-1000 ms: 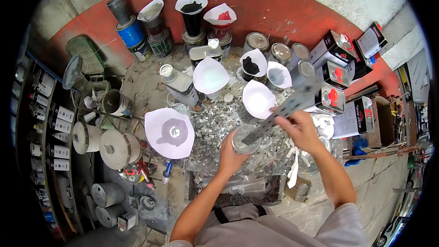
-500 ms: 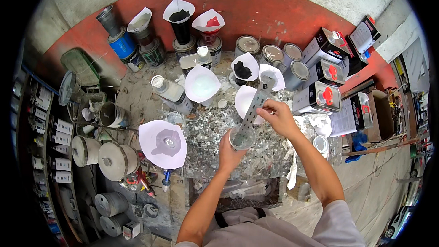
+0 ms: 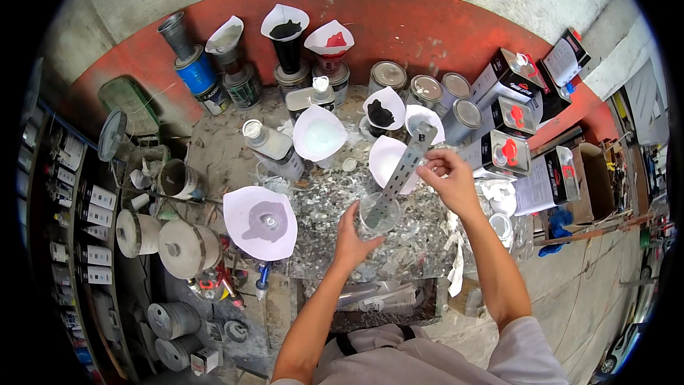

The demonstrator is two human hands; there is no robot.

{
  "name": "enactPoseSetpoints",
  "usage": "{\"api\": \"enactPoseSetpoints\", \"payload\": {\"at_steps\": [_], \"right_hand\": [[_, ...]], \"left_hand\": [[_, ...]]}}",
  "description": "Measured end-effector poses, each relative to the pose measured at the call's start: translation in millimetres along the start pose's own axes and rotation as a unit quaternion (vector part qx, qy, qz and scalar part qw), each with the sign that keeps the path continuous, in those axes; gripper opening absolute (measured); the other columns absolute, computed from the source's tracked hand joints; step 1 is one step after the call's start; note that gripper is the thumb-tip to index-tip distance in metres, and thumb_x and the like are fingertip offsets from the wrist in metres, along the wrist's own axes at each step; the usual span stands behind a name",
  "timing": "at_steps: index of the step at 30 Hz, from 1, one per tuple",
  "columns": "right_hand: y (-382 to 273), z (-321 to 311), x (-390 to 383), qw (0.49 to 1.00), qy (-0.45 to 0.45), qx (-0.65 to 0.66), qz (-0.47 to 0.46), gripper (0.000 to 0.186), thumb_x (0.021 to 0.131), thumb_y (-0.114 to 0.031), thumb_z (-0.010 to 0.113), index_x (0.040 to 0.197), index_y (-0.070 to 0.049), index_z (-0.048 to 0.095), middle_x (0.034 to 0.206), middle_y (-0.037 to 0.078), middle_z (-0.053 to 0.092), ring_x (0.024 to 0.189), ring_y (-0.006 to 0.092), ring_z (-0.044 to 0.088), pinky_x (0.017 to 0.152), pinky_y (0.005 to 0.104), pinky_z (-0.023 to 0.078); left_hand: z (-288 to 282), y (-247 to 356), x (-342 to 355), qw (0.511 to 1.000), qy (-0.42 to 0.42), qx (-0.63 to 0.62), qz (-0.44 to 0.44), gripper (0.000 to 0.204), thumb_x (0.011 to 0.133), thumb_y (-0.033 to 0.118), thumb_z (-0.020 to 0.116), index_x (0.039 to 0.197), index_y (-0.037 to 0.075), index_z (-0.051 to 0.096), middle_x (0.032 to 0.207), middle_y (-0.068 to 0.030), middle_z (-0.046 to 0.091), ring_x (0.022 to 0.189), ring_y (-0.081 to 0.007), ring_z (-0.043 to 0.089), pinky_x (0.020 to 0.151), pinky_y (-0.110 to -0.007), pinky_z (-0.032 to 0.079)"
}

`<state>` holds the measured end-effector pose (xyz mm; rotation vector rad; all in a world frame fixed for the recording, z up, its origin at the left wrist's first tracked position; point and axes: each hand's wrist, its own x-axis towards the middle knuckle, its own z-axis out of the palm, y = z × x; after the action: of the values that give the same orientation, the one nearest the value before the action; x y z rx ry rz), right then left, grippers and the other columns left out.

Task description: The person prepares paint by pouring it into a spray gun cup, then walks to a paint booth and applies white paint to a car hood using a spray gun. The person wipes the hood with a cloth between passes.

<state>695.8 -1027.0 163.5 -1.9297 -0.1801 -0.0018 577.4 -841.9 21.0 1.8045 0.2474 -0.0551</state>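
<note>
My left hand has its fingers loosened and apart around the near left side of a clear cup on the speckled bench. A perforated metal strip stands tilted in the cup, leaning up to the right. My right hand is beside that strip's right edge, fingers loosely curled and seemingly off it. Behind the cup sit white paper filters on containers, one pale inside, one pale blue, one black. A large filter with grey residue is to the left.
Paint cans and several filter funnels line the red-and-white wall. Rectangular tins crowd the right, white rags hang at the front edge. Left are round pots, spray guns and shelving. A car shows far right.
My left hand has loosened from around the cup and spread its fingers. My right hand has shifted right, off its hold on the strip, which stays tilted in the cup.
</note>
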Motion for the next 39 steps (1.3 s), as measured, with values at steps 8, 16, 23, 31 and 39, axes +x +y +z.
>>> {"api": "enactPoseSetpoints", "payload": {"at_steps": [8, 16, 23, 31, 39], "right_hand": [[-47.0, 65.1, -71.3, 0.973, -0.143, -0.018, -0.182, 0.012, 0.084, -0.006, 0.07, 0.096, -0.005, 0.066, 0.078, 0.006, 0.064, 0.061, 0.0126, 0.06, 0.056, 0.0255, 0.049], [-62.1, 148.9, -93.8, 0.916, -0.142, -0.09, -0.364, 0.023, 0.078, -0.017, 0.069, 0.1, -0.01, 0.064, 0.087, 0.005, 0.059, 0.081, 0.0231, 0.063, 0.062, 0.0339, 0.054], [-59.7, 160.0, -103.7, 0.932, -0.069, -0.058, -0.352, 0.013, 0.077, -0.015, 0.067, 0.084, -0.008, 0.059, 0.082, 0.004, 0.054, 0.08, 0.0201, 0.06, 0.059, 0.0326, 0.052], [-68.5, 160.6, -109.9, 0.934, -0.035, -0.034, -0.353, 0.01, 0.078, -0.013, 0.07, 0.084, -0.008, 0.065, 0.081, 0.003, 0.06, 0.074, 0.0176, 0.063, 0.056, 0.0297, 0.051], [-68.4, 152.6, -115.5, 0.942, -0.044, -0.022, -0.332, 0.01, 0.08, -0.015, 0.071, 0.082, -0.007, 0.065, 0.081, 0.004, 0.063, 0.071, 0.0203, 0.063, 0.058, 0.032, 0.052]], "left_hand": [[-50.3, -24.7, -86.5, 0.994, -0.004, -0.093, -0.057, 0.096, 0.068, 0.011, 0.085, 0.145, 0.009, 0.027, 0.142, -0.0142, 0.04, 0.125, -0.0264, 0.046, 0.096, -0.04, 0.047], [-80.9, -40.2, -168.9, 0.974, 0.062, -0.174, -0.134, 0.093, 0.066, 0.0, 0.079, 0.143, 0.011, 0.028, 0.136, -0.0106, 0.042, 0.115, -0.0231, 0.05, 0.09, -0.036, 0.049], [-88.6, -38.4, -186.0, 0.973, 0.06, -0.15, -0.164, 0.093, 0.066, -0.004, 0.074, 0.145, 0.013, 0.027, 0.136, -0.0108, 0.042, 0.112, -0.0227, 0.051, 0.091, -0.037, 0.049], [-109.1, -36.7, -179.8, 0.978, 0.071, -0.152, -0.125, 0.092, 0.065, -0.005, 0.075, 0.143, 0.013, 0.029, 0.134, -0.0095, 0.045, 0.108, -0.0193, 0.051, 0.089, -0.034, 0.05], [-93.7, -40.1, -187.8, 0.975, 0.077, -0.172, -0.122, 0.093, 0.066, -0.004, 0.076, 0.143, 0.012, 0.028, 0.134, -0.0108, 0.045, 0.109, -0.0202, 0.052, 0.086, -0.034, 0.052]]}}
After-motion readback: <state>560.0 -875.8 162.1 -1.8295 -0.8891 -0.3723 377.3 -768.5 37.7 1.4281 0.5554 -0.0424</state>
